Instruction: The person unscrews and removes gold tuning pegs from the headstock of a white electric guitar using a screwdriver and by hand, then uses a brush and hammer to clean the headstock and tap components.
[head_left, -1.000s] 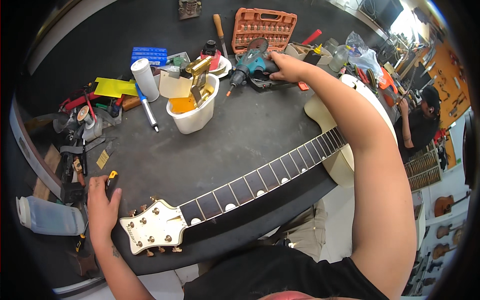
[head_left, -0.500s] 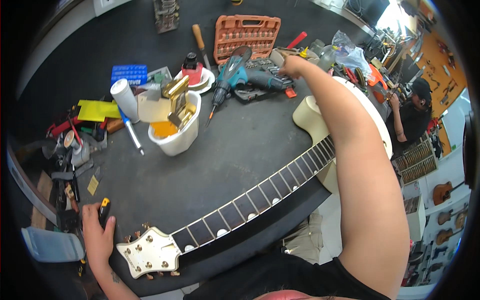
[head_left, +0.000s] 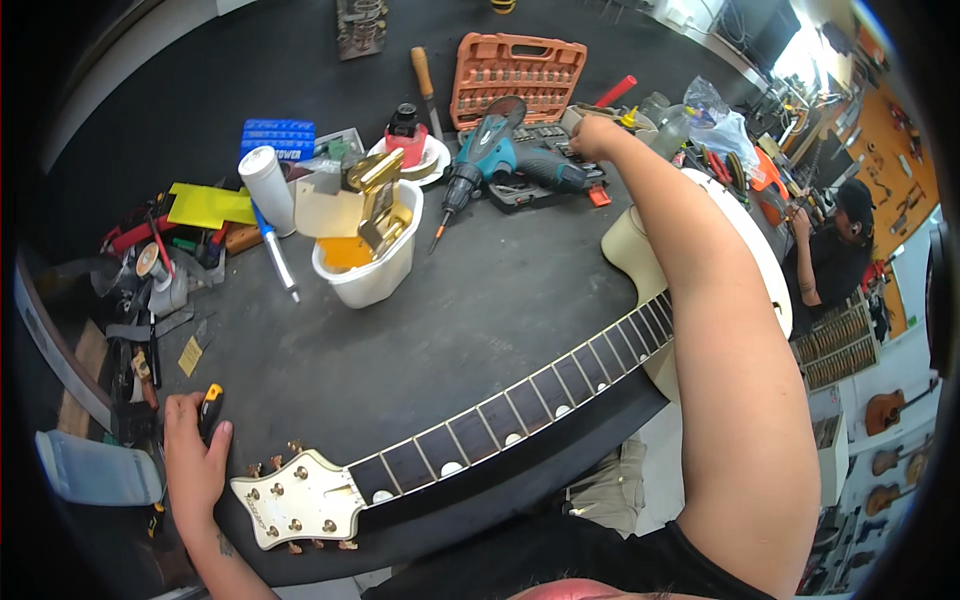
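My right hand (head_left: 597, 138) reaches across the bench to the open orange socket set case (head_left: 518, 75). Its fingers are bent down together over the right side of the sockets, their tips hidden. On the bench at the lower left lies my left hand (head_left: 195, 460), thumb apart from the fingers. A black and yellow tool handle (head_left: 211, 408) stands out between that thumb and the fingers, apparently not gripped. Beside the left hand is the headstock (head_left: 300, 500) of a cream electric guitar, whose fretboard (head_left: 515, 412) runs to the right. My right forearm covers part of its body (head_left: 625, 245).
A teal cordless drill (head_left: 490, 150) lies before the case. A white tub (head_left: 375, 280) holds gold-coloured hardware. Left of it are a white bottle (head_left: 267, 190), a blue and silver pen (head_left: 275, 250) and cluttered tools. Another person (head_left: 835, 245) works at the far right.
The view has shifted, so the bench items sit farther right in the picture. My right hand stays over the socket case with a slight shift; my left hand rests in place.
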